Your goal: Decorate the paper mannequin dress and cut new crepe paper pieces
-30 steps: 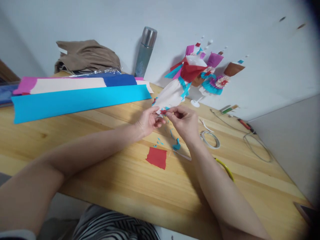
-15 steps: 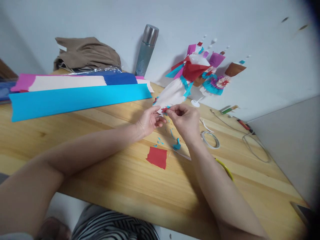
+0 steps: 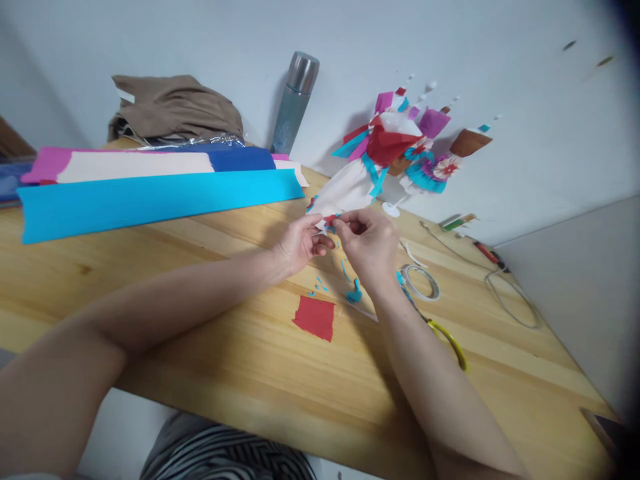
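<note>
Pinching small red piece [image 3: 329, 219] w/ R hand [image 3: 371, 239], thumb to fingertips, right at bottom edge of white paper skirt [image 3: 345, 190]. Curling L hand [image 3: 299, 247] loosely at same edge, thumb above, fingers below; half-open, can't tell if actually gripping paper. Too small to tell whether stuck down yet. To do it well: support edge from underneath w/ L hand, then press straight down, approx. center outward. Don't drag sideways; prob. wrinkles or tears easily. Match placement to red-and-blue trim [image 3: 311, 203] farther along edge. Watch for loose blue scraps [image 3: 354, 292] below on table [image 3: 225, 347], prob. apt to cling. Mind yellow handle [image 3: 454, 343] & tape roll [image 3: 437, 285] on right side.
</note>
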`<state>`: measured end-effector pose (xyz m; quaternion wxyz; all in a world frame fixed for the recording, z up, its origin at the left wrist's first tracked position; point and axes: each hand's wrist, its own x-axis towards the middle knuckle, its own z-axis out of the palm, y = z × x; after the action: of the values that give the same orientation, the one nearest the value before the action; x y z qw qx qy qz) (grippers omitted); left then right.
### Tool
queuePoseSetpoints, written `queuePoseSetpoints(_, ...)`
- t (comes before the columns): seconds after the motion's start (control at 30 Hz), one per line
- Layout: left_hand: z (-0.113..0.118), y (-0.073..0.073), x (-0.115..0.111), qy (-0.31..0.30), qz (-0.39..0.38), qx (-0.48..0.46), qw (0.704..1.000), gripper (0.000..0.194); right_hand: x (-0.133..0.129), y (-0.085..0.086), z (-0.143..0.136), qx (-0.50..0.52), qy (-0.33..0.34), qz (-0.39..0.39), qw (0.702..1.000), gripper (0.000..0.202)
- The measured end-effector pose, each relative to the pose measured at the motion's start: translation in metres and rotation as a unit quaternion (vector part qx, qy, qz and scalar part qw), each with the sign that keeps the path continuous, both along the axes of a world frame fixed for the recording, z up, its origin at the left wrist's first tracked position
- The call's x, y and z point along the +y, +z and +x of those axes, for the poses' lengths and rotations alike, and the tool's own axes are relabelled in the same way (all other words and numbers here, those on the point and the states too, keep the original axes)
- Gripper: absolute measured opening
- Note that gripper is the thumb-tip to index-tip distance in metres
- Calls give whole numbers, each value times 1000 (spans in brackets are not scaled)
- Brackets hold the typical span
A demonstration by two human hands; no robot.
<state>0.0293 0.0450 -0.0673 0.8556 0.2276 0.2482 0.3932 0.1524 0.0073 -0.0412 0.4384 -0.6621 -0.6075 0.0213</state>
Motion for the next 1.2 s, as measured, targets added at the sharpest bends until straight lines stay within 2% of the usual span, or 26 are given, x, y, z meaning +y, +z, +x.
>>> queuePoseSetpoints(0.3,0,1,0,0,-4,-3,1000,18,2,-4,1,-23,-5,6,1000,10)
queuePoseSetpoints(0.53,0,-3,-1,5,32,-6,999,5,4,-4,-2,-10,-12,4,1000,11)
queuePoseSetpoints(0.67,1,-6,-1,16,51,-6,999,4,6,-3,-3,32,2,-4,999,13)
queuePoseSetpoints(0.93,2,-6,0,32,49,-12,998,5,10,-5,5,196,47,-27,979,16)
queuePoseSetpoints(1.2,4,-10,1,29,50,-26,998,7,5,-9,4,126,32,-3,992,23)
